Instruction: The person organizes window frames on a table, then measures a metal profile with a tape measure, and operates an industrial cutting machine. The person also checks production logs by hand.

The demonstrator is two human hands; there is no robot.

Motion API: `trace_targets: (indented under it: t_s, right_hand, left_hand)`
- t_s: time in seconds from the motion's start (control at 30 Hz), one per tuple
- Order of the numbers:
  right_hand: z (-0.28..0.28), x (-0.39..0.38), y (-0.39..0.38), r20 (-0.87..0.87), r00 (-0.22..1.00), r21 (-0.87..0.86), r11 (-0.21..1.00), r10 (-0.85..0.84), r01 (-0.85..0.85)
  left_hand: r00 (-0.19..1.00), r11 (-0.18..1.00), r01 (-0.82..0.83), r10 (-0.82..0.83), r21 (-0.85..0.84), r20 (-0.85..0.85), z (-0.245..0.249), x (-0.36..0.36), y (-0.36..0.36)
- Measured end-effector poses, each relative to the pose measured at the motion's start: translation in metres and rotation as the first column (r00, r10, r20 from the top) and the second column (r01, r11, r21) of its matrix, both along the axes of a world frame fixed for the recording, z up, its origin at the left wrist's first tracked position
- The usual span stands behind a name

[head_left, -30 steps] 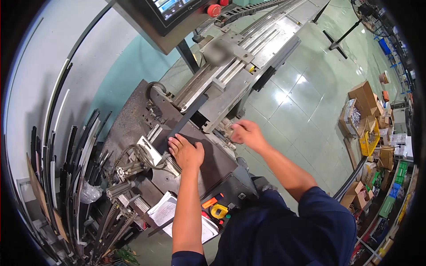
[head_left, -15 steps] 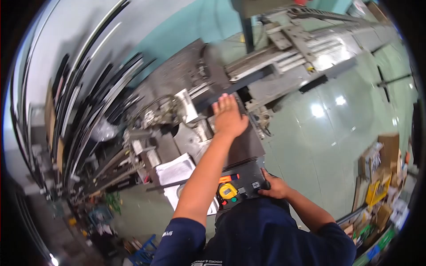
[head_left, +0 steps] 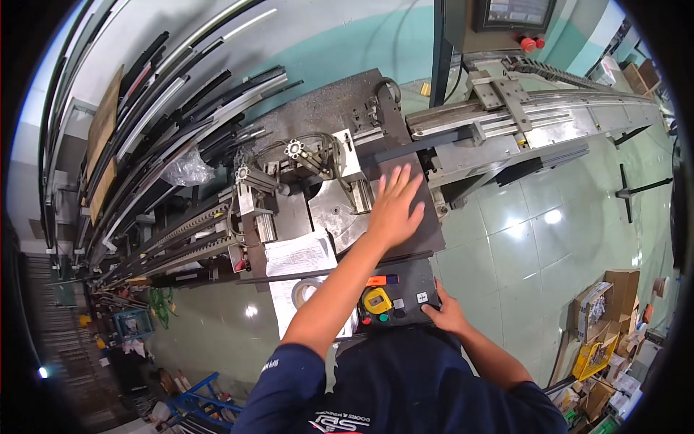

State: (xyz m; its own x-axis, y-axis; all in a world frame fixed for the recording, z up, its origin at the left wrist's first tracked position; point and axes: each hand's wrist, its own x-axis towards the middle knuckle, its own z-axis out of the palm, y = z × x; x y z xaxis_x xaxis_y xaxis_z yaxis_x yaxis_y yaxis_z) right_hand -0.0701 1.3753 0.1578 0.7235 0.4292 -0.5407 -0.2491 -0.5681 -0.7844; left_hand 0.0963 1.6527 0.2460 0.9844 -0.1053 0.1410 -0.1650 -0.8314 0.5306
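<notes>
My left hand (head_left: 396, 211) has its fingers spread, palm down, over the dark metal table (head_left: 416, 235) of a saw-like machine. Its fingertips come close to a dark profile bar (head_left: 434, 143) that lies across the machine; nothing is in the hand. At the near right corner of the black control panel (head_left: 413, 271), my right hand (head_left: 450, 312) grips the edge, thumb on top beside a white switch (head_left: 422, 297) and fingers along the side. On the panel sit a yellow tape measure (head_left: 377, 300), an orange-and-black tool (head_left: 382, 281), and red and green buttons (head_left: 383, 318).
Papers (head_left: 300, 253) and a roll of tape (head_left: 302, 291) lie left of the panel. Clamps with round knobs (head_left: 294, 149) stand behind them. Long profiles (head_left: 155, 108) lean at the left wall. A long rail (head_left: 571, 119) runs right, beneath a screen (head_left: 517, 13). Boxes (head_left: 622, 296) stand right.
My left hand has drawn back from the profile bar toward me, and its fingers are spread wider. The right hand stays at the panel corner. The view has shifted, showing the screen.
</notes>
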Motion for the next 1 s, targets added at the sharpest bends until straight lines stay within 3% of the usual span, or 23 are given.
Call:
trace_targets:
  t_s: [0.07,0.17,0.23,0.3,0.37,0.4,0.43,0.5,0.53,0.6,0.7,0.8,0.87,0.9,0.93,0.97,1.0]
  right_hand:
    - [0.009,-0.012,0.007,0.021,0.997,-0.029,0.997,-0.078,0.078]
    - [-0.002,-0.032,0.015,0.158,0.971,-0.018,0.983,-0.179,0.184]
    - [-0.005,-0.039,0.019,0.138,0.964,-0.056,0.971,-0.225,0.235]
    - [-0.007,-0.040,0.023,0.075,0.955,0.002,0.958,-0.286,0.286]
    - [-0.010,-0.041,0.024,-0.044,0.938,0.141,0.927,-0.344,0.346]
    - [-0.013,-0.044,0.027,-0.068,0.933,0.169,0.918,-0.354,0.360]
    - [-0.017,-0.044,0.028,-0.089,0.927,0.193,0.907,-0.364,0.375]
    - [-0.038,-0.045,0.019,-0.061,0.930,0.146,0.918,-0.364,0.369]
    - [-0.047,-0.046,0.014,-0.016,0.936,0.072,0.933,-0.352,0.352]
    - [0.005,-0.046,0.030,-0.009,0.932,-0.134,0.924,-0.363,0.358]
    - [-0.007,-0.050,0.029,0.013,0.918,-0.063,0.916,-0.396,0.396]
    - [-0.029,-0.052,0.026,0.024,0.910,0.016,0.911,-0.413,0.413]
    - [-0.032,-0.050,0.025,0.051,0.925,-0.058,0.924,-0.376,0.378]
    - [-0.061,-0.047,0.022,0.116,0.943,-0.145,0.934,-0.311,0.326]
    - [-0.036,-0.048,0.028,0.132,0.939,-0.164,0.927,-0.319,0.338]
    - [-0.014,-0.042,0.026,-0.188,0.917,-0.103,0.936,-0.351,0.337]
    - [-0.017,-0.044,0.033,0.207,0.938,-0.196,0.928,-0.277,0.317]
  left_hand:
    - [0.999,0.997,-0.032,0.035,-0.075,0.040,0.033,-0.063,0.010]
    - [0.965,0.965,-0.208,0.229,-0.160,0.128,0.033,-0.171,0.044]
    - [0.890,0.901,-0.432,0.434,-0.045,0.140,0.020,-0.250,0.076]
    - [0.736,0.747,-0.648,0.665,-0.150,0.128,0.003,-0.320,0.106]
    - [0.459,0.458,-0.877,0.888,-0.148,0.031,-0.028,-0.384,0.138]
    - [0.411,0.309,-0.883,0.873,-0.354,-0.263,-0.076,-0.432,0.170]
    - [0.387,0.098,-0.869,0.746,-0.486,-0.542,-0.115,-0.461,0.194]
    - [0.237,0.007,-0.968,0.353,-0.251,-0.905,-0.073,-0.463,0.193]
    - [0.284,0.067,-0.958,0.319,-0.278,-0.904,-0.090,-0.472,0.201]
    - [0.378,0.178,-0.923,0.245,-0.342,-0.893,-0.134,-0.496,0.222]
    - [0.440,0.301,-0.875,0.168,-0.380,-0.882,-0.102,-0.479,0.222]
    - [0.547,0.381,-0.801,0.151,-0.462,-0.823,-0.107,-0.494,0.226]
    - [0.482,0.327,-0.852,0.188,-0.408,-0.856,-0.104,-0.489,0.222]
    - [0.485,0.344,-0.849,0.202,-0.402,-0.851,-0.097,-0.474,0.215]
    - [0.513,0.383,-0.826,0.208,-0.413,-0.833,-0.088,-0.446,0.200]
    - [0.551,0.434,-0.794,0.217,-0.426,-0.806,-0.072,-0.415,0.180]
    - [0.606,0.495,-0.745,0.222,-0.447,-0.764,-0.053,-0.381,0.158]
